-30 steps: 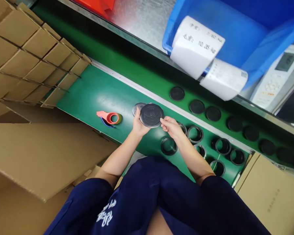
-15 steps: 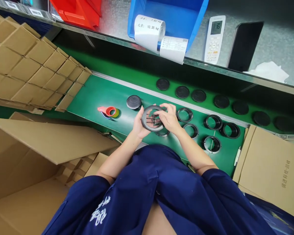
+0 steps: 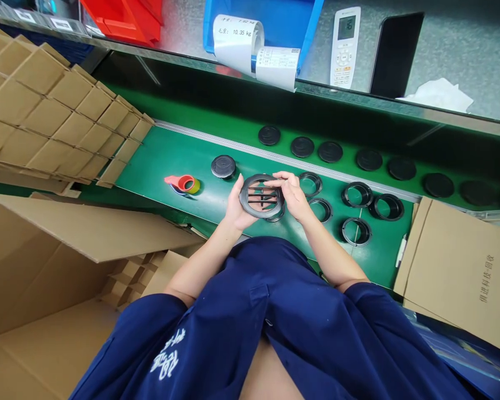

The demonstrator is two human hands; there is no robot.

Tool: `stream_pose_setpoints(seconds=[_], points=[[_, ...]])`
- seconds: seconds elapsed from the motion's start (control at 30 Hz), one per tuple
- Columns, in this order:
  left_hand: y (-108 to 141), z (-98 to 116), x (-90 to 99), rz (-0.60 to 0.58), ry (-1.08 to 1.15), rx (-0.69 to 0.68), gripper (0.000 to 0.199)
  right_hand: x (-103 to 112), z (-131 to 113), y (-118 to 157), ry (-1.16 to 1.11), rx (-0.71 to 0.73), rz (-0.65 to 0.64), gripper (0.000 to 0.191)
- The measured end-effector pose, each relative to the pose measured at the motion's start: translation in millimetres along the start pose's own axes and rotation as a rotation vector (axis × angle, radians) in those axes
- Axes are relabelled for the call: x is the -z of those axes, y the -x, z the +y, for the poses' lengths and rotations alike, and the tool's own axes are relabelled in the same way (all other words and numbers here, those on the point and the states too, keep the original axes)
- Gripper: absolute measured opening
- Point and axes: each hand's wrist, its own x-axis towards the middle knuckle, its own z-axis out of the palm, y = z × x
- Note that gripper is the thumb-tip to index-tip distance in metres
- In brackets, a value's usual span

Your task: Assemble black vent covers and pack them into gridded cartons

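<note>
My left hand [image 3: 236, 206] cups a black slotted plastic ring [image 3: 259, 195] from beneath, while my half-curled right hand [image 3: 292, 198] grips its rim.

Nine black discs [image 3: 223, 166], seven black rings [image 3: 357, 194], one red tape dispenser [image 3: 183, 183].

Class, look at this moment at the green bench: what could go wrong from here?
The slatted black ring, held between the left hand and right hand, might slip onto the ring beneath it. The right forearm lies beside a loose black ring and could nudge it.
</note>
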Motion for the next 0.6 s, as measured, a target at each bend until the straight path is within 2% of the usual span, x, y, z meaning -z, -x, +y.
stream_pose_setpoints(seconds=[0.1, 0.17, 0.27, 0.3, 0.37, 0.47, 0.53, 0.6], points=[[-5, -1, 0.7, 0.021, 0.000, 0.016, 0.065, 0, 5, 7, 0.001, 0.020, 0.013, 0.080], [-10, -1, 6.4, 0.049, 0.009, 0.026, 0.064, -3, 10, 12, 0.078, 0.086, -0.019, 0.077], [-20, -5, 22.1, 0.128, 0.017, 0.080, 0.056, -11, 16, 22, 0.263, 0.216, -0.225, 0.068], [-24, -8, 27.9, 0.161, 0.006, 0.119, 0.053, -14, 18, 25, 0.306, 0.225, -0.296, 0.071], [-31, -17, 38.3, 0.200, -0.032, 0.202, 0.048, -22, 22, 28, 0.336, 0.175, -0.387, 0.089], [-44, -33, 49.1, 0.173, -0.091, 0.229, 0.051, -35, 33, 24, 0.290, 0.062, -0.459, 0.114], [-54, -41, 56.1, 0.175, -0.182, 0.186, 0.062, -43, 46, 13, 0.266, -0.008, -0.483, 0.115], [-63, -45, 66.4, 0.216, -0.442, 0.073, 0.068, -48, 66, -4, 0.328, -0.125, -0.416, 0.113]])
